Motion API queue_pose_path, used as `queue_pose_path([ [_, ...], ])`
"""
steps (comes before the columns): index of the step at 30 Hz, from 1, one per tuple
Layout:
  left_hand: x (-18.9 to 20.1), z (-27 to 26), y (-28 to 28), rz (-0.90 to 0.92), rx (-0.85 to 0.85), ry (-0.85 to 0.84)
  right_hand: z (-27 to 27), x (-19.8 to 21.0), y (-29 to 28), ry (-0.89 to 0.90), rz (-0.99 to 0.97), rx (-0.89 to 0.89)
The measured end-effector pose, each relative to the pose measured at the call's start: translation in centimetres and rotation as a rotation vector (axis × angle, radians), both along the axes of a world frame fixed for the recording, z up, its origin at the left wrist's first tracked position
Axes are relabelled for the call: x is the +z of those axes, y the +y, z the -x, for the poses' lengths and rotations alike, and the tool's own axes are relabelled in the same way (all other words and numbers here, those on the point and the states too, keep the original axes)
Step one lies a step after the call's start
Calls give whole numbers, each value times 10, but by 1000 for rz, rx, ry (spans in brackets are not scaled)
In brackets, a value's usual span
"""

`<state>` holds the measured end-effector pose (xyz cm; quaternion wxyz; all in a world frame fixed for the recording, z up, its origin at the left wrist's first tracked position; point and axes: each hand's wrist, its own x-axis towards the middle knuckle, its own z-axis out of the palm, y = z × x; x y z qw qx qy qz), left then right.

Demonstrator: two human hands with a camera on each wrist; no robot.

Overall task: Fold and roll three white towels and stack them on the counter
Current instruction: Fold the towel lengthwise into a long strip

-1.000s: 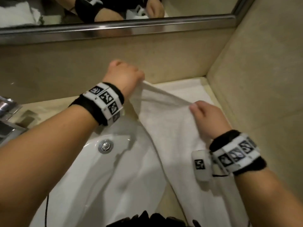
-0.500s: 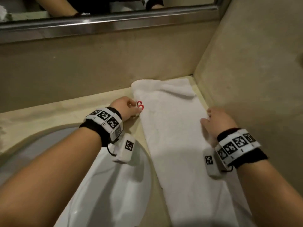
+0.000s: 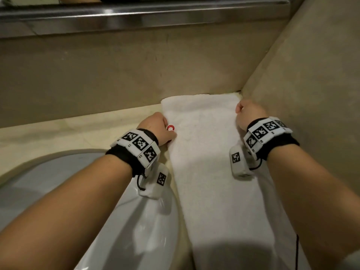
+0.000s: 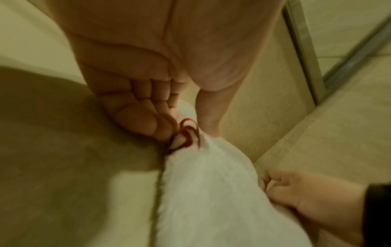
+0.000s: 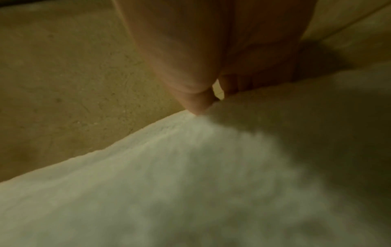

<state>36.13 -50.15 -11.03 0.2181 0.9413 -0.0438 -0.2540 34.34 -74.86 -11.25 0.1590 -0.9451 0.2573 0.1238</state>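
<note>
One white towel (image 3: 204, 152) lies as a long folded strip on the beige counter (image 3: 68, 133), running from the back wall toward me, right of the sink. My left hand (image 3: 161, 129) pinches its left edge near the far end, beside a small red loop (image 3: 170, 128). In the left wrist view the curled fingers (image 4: 146, 123) and thumb pinch the towel (image 4: 211, 192) at that red loop (image 4: 188, 133). My right hand (image 3: 247, 114) grips the right edge close to the side wall. The right wrist view shows its fingers (image 5: 232, 83) nipping the towel (image 5: 190, 167). No other towels are in view.
A white sink basin (image 3: 136, 230) lies under my left forearm. The back wall carries a steel mirror frame (image 3: 136, 14). The side wall (image 3: 311, 94) stands tight against the towel's right edge. A thin black cable (image 3: 297, 250) hangs near my right arm.
The towel, held up over the sink a second ago, now lies flat on the counter. Both hands have slid along its edges toward the back wall.
</note>
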Motion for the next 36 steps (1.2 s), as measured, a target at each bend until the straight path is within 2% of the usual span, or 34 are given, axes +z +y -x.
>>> queue_pose_path([
  [4,4,-5,0,149,103,91,-3,-5,-1,25,87,90],
  [9,12,-29,-8,-50,54,-57,-2,-1,0,71,68,114],
  [13,12,-37,-8,-83,20,-67,8,3,-1,91,50,126],
  [17,9,-30,3,29,90,-122,22,1,-1,67,149,135],
  [22,4,-3,4,249,158,104,25,2,2,89,99,132],
  [25,4,1,6,226,160,69,36,1,-1,96,86,156],
  [30,9,-2,4,57,73,-6,45,4,0,10,51,66],
  [33,7,4,4,115,114,1,59,11,1,-67,-89,-44],
  [36,4,14,7,217,166,71,86,15,-2,9,-140,-99],
])
